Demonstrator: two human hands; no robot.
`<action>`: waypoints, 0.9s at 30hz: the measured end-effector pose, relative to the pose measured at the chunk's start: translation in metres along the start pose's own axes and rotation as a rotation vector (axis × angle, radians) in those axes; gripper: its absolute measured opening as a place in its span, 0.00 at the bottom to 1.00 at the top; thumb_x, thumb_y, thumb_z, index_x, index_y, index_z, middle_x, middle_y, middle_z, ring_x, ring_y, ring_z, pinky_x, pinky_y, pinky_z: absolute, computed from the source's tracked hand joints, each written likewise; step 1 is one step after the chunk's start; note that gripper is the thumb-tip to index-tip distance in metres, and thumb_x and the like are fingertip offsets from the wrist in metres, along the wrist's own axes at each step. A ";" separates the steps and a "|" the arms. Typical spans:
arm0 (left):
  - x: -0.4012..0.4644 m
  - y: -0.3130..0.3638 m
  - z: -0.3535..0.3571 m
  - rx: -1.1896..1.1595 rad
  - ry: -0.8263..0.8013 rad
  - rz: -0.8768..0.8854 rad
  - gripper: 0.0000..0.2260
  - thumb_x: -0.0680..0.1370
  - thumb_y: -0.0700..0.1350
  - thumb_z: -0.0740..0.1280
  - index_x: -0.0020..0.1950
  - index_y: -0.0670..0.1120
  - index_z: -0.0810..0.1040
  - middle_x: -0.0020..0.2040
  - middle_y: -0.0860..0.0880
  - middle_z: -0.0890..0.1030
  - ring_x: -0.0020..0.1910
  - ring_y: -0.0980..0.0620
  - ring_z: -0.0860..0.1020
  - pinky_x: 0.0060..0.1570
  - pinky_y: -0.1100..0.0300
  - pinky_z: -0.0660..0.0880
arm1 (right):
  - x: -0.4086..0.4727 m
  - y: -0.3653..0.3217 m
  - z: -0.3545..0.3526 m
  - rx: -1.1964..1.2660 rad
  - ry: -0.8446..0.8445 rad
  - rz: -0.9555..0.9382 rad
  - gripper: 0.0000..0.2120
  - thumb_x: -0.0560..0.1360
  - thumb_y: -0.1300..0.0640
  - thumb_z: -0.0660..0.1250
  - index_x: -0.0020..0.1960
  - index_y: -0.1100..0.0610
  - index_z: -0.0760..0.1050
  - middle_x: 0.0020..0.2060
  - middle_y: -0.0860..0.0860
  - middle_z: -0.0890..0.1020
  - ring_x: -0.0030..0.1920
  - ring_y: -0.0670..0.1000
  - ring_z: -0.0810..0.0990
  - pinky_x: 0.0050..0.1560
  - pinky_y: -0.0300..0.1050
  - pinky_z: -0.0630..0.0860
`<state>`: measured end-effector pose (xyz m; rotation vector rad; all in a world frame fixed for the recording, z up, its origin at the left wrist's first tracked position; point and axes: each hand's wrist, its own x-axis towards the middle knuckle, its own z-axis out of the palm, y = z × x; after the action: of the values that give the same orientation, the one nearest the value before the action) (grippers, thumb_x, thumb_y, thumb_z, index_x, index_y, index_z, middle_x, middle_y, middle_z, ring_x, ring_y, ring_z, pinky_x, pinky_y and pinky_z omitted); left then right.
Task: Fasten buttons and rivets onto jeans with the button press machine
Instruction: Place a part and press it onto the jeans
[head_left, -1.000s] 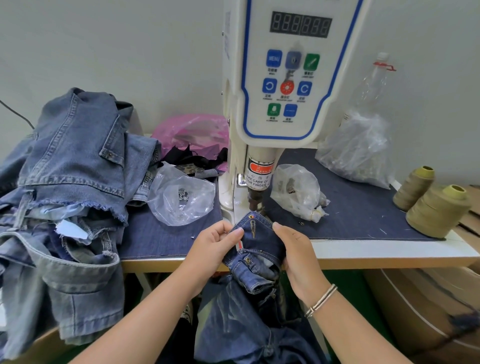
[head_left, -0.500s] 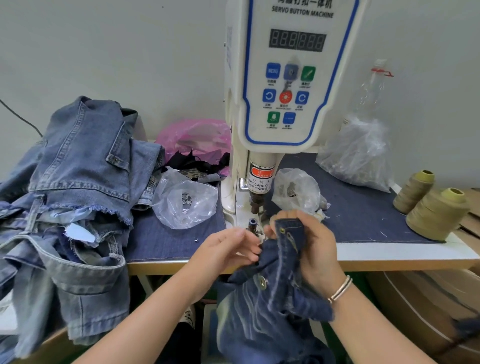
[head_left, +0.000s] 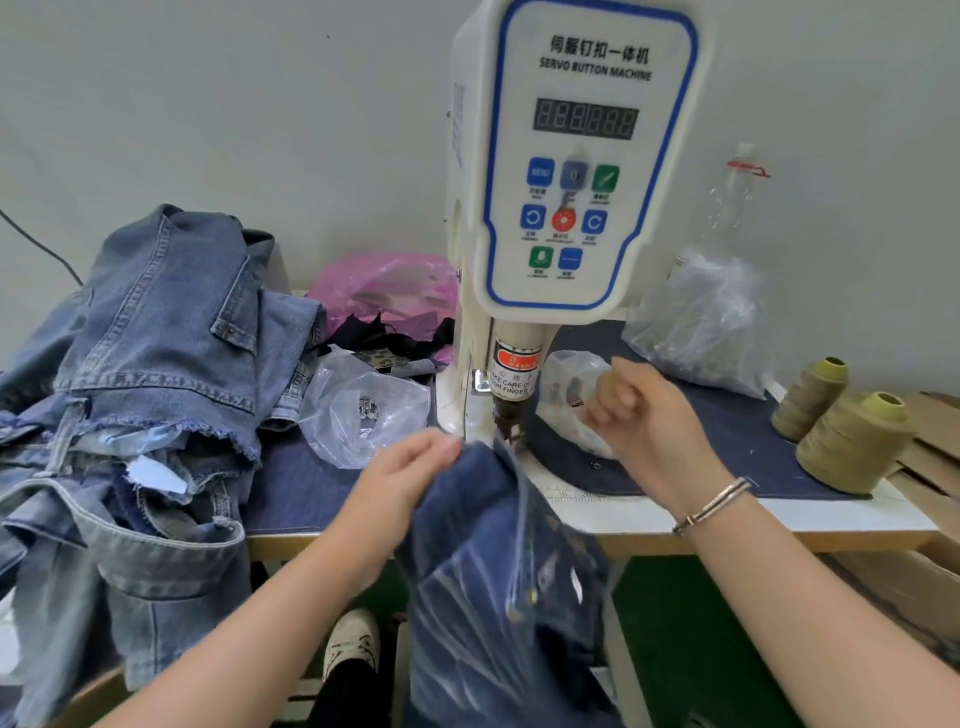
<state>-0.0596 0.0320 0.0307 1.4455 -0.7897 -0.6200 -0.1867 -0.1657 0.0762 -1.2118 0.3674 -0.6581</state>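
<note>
At the far left a heap of lighter denim garments (head_left: 156, 395) sprawls over the table edge, with a clear plastic bag of metal fasteners (head_left: 366, 413) just beside it on the blue table cover (head_left: 291, 483). The left hand (head_left: 402, 480) pinches the upper edge of the dark jeans (head_left: 498, 566), thumb and fingers curled onto the fabric just below the punch (head_left: 506, 415) of the servo button machine (head_left: 571, 171). Most of the garment hangs off the table front, and it is blurred, so which spot is meant for the die cannot be read.

The right hand (head_left: 639, 415) hovers right of the punch, fingers curled in a loose fist; whether it holds a button or rivet I cannot tell. Behind it lie a second clear bag (head_left: 569, 379), a larger crumpled bag (head_left: 701, 322) and two olive thread cones (head_left: 836, 426).

The main risk is a pinched fingertip (the label on the ram warns of exactly this), since the left hand grips so near the punch. With only one hand on it, the hanging weight could also drag the denim off position, setting a fastener crooked or through a fold.
</note>
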 end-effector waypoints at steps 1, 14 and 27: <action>0.007 -0.002 -0.004 0.016 0.098 0.032 0.14 0.77 0.54 0.65 0.34 0.51 0.78 0.33 0.49 0.75 0.36 0.51 0.73 0.44 0.56 0.69 | 0.008 0.005 -0.010 -0.180 0.158 0.040 0.20 0.75 0.57 0.64 0.25 0.52 0.72 0.24 0.47 0.69 0.30 0.48 0.68 0.39 0.44 0.69; 0.037 -0.045 -0.021 0.250 0.688 -0.028 0.19 0.81 0.50 0.62 0.35 0.39 0.71 0.28 0.49 0.68 0.30 0.53 0.63 0.32 0.58 0.62 | 0.091 0.039 -0.030 -1.817 -0.070 0.113 0.13 0.77 0.60 0.59 0.59 0.58 0.78 0.56 0.58 0.79 0.57 0.59 0.77 0.53 0.49 0.73; 0.036 -0.054 -0.020 0.346 0.717 0.043 0.19 0.83 0.46 0.58 0.32 0.45 0.63 0.32 0.44 0.69 0.31 0.52 0.63 0.34 0.53 0.61 | 0.114 0.039 0.007 -1.965 -0.062 0.480 0.19 0.67 0.46 0.66 0.56 0.52 0.74 0.53 0.49 0.80 0.50 0.60 0.80 0.43 0.51 0.78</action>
<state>-0.0168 0.0130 -0.0185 1.7994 -0.3588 0.0979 -0.0855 -0.2264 0.0510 -2.7843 1.3431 0.4537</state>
